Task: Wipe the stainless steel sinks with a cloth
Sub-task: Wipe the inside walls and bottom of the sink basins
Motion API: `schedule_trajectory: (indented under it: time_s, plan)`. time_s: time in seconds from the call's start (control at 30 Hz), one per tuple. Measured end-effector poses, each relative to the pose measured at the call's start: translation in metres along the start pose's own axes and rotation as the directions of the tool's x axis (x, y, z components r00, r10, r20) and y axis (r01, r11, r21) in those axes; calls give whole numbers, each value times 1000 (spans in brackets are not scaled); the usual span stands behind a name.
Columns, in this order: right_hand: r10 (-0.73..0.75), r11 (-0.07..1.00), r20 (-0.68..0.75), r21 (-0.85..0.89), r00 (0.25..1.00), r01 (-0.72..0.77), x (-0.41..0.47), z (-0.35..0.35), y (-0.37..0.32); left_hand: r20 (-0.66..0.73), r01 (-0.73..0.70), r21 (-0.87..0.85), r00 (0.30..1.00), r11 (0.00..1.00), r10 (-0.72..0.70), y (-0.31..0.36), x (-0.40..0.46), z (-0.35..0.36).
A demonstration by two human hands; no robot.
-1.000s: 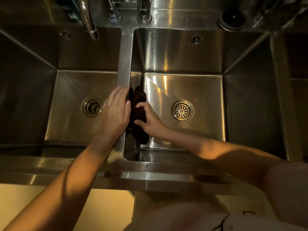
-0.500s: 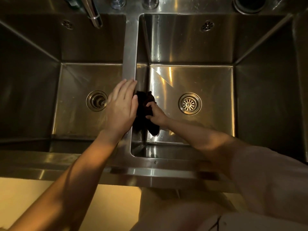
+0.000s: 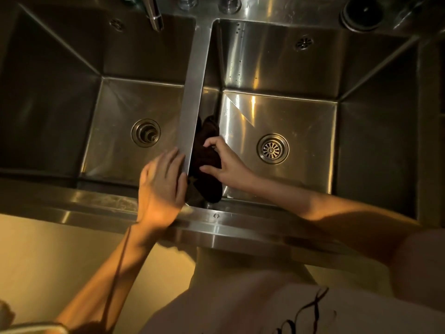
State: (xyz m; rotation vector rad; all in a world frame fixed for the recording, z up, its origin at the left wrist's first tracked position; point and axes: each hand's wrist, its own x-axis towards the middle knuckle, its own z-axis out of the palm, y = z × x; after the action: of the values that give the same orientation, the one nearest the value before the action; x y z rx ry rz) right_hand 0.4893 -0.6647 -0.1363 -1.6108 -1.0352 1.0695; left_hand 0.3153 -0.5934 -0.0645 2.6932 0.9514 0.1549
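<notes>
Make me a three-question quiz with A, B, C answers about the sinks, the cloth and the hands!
1. Where is the cloth?
A. Against the right basin's wall beside the divider
B. On the left drain
C. Hanging on the tap

2. How many round floor drains show?
A. One
B. Two
C. Four

3. What is the left hand doing?
A. Gripping the cloth
B. Turning the tap
C. Resting flat by the divider

Answers: 1 A, the right hand holds it there. 2 B, the left drain and right drain. 3 C, its fingers lie straight.
</notes>
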Motion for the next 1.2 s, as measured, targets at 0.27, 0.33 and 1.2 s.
schedule_trajectory:
  time_s: [0.27,0.33,1.2]
  plan:
    - [268,919,30,-309,963,-246,43,15,73,-24,101,-88,994,991,-104,1,-14,10]
    - [315,899,42,-334,948,-284,49,18,87,-31,112,-96,993,989,-115,-1,-14,12]
    - [185,980,188,-102,965,-168,5,16,55,-43,119,-112,991,987,-124,1,-15,14]
